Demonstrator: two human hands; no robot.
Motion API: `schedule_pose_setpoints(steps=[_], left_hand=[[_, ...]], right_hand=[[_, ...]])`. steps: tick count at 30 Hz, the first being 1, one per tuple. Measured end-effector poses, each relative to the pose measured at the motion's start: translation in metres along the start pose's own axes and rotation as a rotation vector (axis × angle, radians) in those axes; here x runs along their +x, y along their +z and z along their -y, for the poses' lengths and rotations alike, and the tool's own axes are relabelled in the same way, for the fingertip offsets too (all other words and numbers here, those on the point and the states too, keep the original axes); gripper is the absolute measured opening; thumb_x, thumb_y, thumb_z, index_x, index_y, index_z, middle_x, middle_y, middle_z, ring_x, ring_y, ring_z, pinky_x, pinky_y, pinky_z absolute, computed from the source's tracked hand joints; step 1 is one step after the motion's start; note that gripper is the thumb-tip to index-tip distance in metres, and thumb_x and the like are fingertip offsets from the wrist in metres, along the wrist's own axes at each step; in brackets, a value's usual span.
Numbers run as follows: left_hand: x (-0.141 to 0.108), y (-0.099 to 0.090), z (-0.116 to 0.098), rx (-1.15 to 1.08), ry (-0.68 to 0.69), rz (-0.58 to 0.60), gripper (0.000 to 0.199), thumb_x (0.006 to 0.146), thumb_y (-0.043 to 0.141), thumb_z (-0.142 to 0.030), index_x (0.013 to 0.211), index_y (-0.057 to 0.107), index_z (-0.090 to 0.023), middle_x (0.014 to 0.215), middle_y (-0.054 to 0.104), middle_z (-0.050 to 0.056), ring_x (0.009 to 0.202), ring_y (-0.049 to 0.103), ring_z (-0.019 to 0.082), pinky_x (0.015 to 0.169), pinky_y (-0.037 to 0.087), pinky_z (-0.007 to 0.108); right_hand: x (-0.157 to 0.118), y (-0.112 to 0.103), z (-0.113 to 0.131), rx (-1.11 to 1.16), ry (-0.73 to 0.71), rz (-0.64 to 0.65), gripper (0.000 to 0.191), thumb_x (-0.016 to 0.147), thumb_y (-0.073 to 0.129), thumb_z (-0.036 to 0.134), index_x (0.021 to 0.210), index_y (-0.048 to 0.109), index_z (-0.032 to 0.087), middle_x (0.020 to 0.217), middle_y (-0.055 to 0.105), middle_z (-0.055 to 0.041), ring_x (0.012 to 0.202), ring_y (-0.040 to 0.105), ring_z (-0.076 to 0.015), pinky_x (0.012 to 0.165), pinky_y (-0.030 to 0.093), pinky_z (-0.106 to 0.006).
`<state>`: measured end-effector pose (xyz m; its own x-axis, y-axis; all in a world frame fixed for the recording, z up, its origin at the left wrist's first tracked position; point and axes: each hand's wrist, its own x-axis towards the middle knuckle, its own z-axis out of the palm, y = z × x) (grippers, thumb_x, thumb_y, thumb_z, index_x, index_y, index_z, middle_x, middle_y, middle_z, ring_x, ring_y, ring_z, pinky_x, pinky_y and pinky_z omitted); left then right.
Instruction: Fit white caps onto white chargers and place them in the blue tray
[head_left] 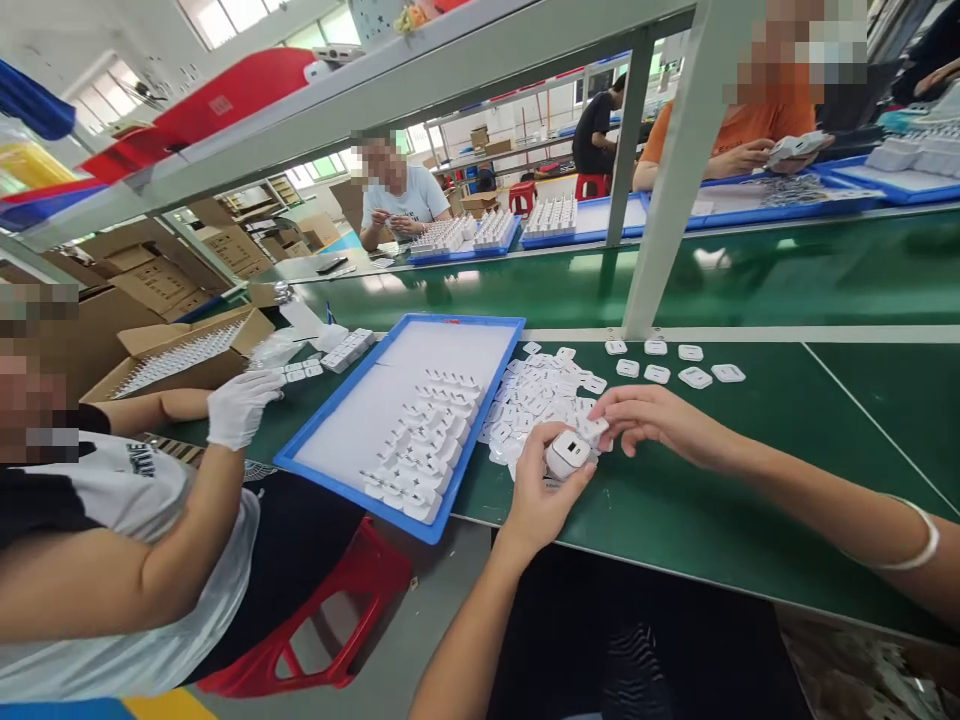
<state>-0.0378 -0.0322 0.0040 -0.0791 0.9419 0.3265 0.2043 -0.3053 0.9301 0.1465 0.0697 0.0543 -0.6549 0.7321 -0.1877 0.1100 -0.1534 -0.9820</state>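
My left hand (541, 495) grips a white charger body (568, 453), its face with dark port openings turned up toward me. Just right of it, my right hand (649, 420) has its fingertips on a small white piece (592, 430) that touches or nearly touches the charger. Behind and beside my hands lies a pile of thin white square plates (536, 395) on the green table (780, 480). Several more plates (656, 374) are spread out singly beyond my right hand. To the left, a blue-rimmed tray (330, 425) holds rows of white chargers (424, 440) with prongs up.
A gloved co-worker's hand (244, 408) is at the left, near white parts (302, 371) and a cardboard box (142, 345). A metal post (667, 190) rises behind the plates. More people and trays line the far bench.
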Motion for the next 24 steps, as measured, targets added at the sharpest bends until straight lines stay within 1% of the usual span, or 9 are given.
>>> schedule_pose_setpoints(steps=[2,4,7,11,14,16,18,22,24], left_hand=[[-0.003,0.0,0.001,-0.036,-0.036,0.038,0.032,0.087,0.069,-0.032,0.113,0.052,-0.021,0.106,0.058,0.004,0.092,0.055,0.015,0.084,0.046,0.028],[-0.006,0.0,0.002,-0.108,-0.093,0.074,0.036,0.086,0.07,-0.035,0.113,0.05,-0.023,0.103,0.056,0.003,0.088,0.054,0.015,0.08,0.045,0.026],[-0.008,0.0,0.005,-0.261,-0.145,0.134,0.047,0.086,0.069,-0.044,0.122,0.047,-0.024,0.102,0.055,0.004,0.085,0.052,0.015,0.076,0.046,0.027],[-0.007,-0.001,0.006,-0.321,-0.162,0.116,0.047,0.09,0.061,-0.05,0.126,0.052,-0.022,0.096,0.056,0.006,0.078,0.05,0.016,0.07,0.046,0.028],[-0.006,0.0,0.005,-0.323,-0.158,0.096,0.039,0.089,0.064,-0.045,0.12,0.055,-0.022,0.096,0.056,0.005,0.081,0.05,0.016,0.075,0.045,0.028],[-0.006,0.001,0.005,-0.331,-0.153,0.083,0.038,0.089,0.065,-0.043,0.119,0.055,-0.023,0.097,0.056,0.004,0.084,0.051,0.016,0.078,0.045,0.028],[-0.007,0.001,0.004,-0.326,-0.155,0.069,0.038,0.089,0.065,-0.043,0.119,0.055,-0.023,0.097,0.056,0.004,0.084,0.051,0.016,0.078,0.045,0.028],[-0.008,0.002,0.004,-0.234,-0.178,0.053,0.039,0.087,0.068,-0.043,0.119,0.055,-0.024,0.099,0.056,0.005,0.081,0.051,0.016,0.073,0.046,0.027],[-0.007,0.001,0.004,-0.167,-0.131,0.026,0.039,0.086,0.07,-0.04,0.118,0.056,-0.025,0.103,0.057,0.005,0.086,0.053,0.017,0.077,0.046,0.028]], right_hand=[[-0.01,-0.001,-0.005,0.058,0.043,-0.038,0.029,0.079,0.075,0.043,0.087,0.067,0.016,0.069,0.067,-0.0042,0.063,0.061,-0.015,0.052,0.042,-0.025],[-0.014,-0.005,-0.009,0.059,0.054,-0.082,0.035,0.074,0.082,0.038,0.098,0.067,0.017,0.064,0.063,0.0004,0.058,0.056,-0.0123,0.051,0.04,-0.025],[-0.012,-0.009,-0.011,0.049,0.071,-0.068,0.047,0.075,0.082,0.039,0.114,0.065,0.018,0.07,0.068,-0.0009,0.063,0.059,-0.0138,0.06,0.047,-0.028],[-0.005,-0.01,-0.013,0.073,0.048,-0.057,0.036,0.074,0.082,0.044,0.092,0.064,0.018,0.085,0.073,-0.0063,0.082,0.069,-0.0207,0.077,0.054,-0.035],[-0.004,-0.01,-0.016,-0.076,-0.109,-0.135,0.032,0.076,0.079,0.048,0.084,0.064,0.021,0.097,0.071,-0.0068,0.095,0.067,-0.0241,0.084,0.053,-0.038],[-0.005,-0.01,-0.017,-0.321,-0.218,-0.245,0.03,0.079,0.075,0.051,0.081,0.068,0.022,0.097,0.068,-0.0076,0.089,0.063,-0.0232,0.078,0.052,-0.037],[-0.008,-0.011,-0.015,-0.494,-0.252,-0.307,0.031,0.083,0.07,0.053,0.081,0.069,0.023,0.087,0.066,-0.0071,0.076,0.058,-0.021,0.068,0.048,-0.036],[-0.012,-0.009,-0.009,-0.356,-0.209,-0.229,0.029,0.086,0.067,0.052,0.084,0.065,0.023,0.072,0.06,-0.0025,0.066,0.055,-0.0173,0.061,0.044,-0.032],[-0.013,-0.007,-0.008,-0.261,-0.18,-0.176,0.028,0.086,0.068,0.05,0.084,0.061,0.022,0.068,0.057,-0.0006,0.062,0.053,-0.0152,0.057,0.044,-0.029]])
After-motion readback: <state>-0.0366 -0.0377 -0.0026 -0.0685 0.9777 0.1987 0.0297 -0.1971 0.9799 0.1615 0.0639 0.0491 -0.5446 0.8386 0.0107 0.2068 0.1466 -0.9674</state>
